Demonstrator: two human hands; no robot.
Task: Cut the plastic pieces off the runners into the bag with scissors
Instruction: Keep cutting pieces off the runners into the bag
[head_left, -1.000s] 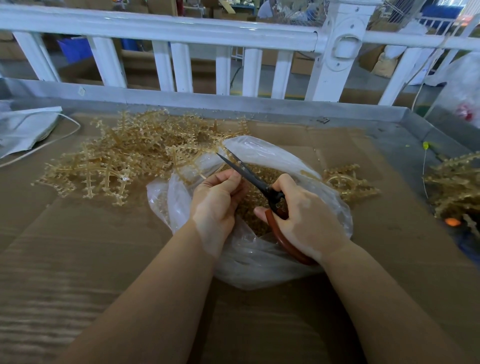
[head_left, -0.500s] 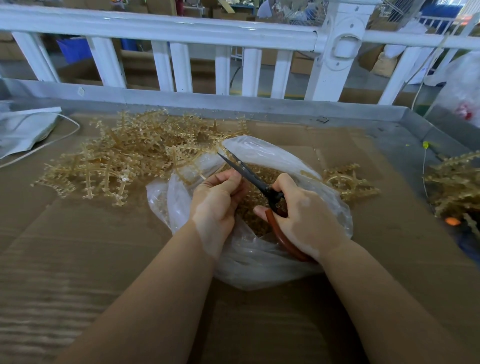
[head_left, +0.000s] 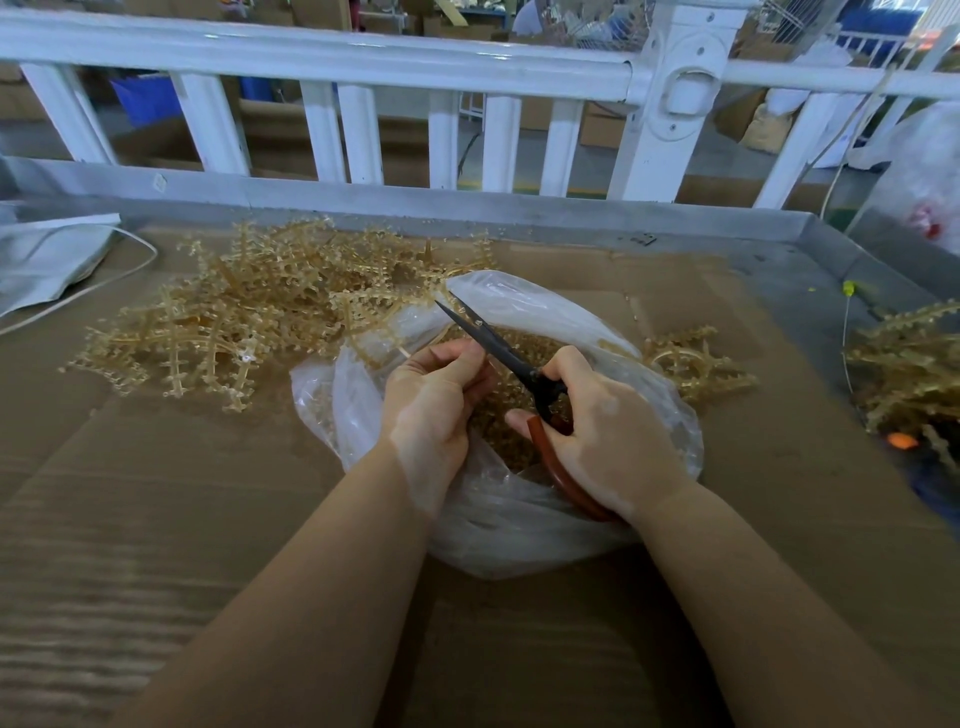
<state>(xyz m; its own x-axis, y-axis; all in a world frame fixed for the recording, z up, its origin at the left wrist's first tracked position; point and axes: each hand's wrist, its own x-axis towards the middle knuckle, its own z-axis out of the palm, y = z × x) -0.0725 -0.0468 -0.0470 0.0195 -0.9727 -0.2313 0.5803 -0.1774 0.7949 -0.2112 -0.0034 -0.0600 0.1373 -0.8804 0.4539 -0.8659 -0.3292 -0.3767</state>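
Nothing has really changed in the last second: my left hand (head_left: 434, 410) still pinches a runner over the bag (head_left: 519, 525) mid-desk, my right hand (head_left: 608, 441) still grips the scissors (head_left: 498, 348), so cutting continues.

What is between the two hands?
In the head view, the scissors' dark blades cross between the left hand and right hand, over the open plastic bag.

Matt brown corrugated cardboard (head_left: 208, 519) on the table, thin glossy clear plastic bag (head_left: 519, 525), translucent amber plastic runners (head_left: 249, 322), scissors (head_left: 511, 358) with dull dark metal blades and smooth reddish-brown handles, glossy white-painted railing (head_left: 322, 52), matt grey metal table rim (head_left: 467, 205)
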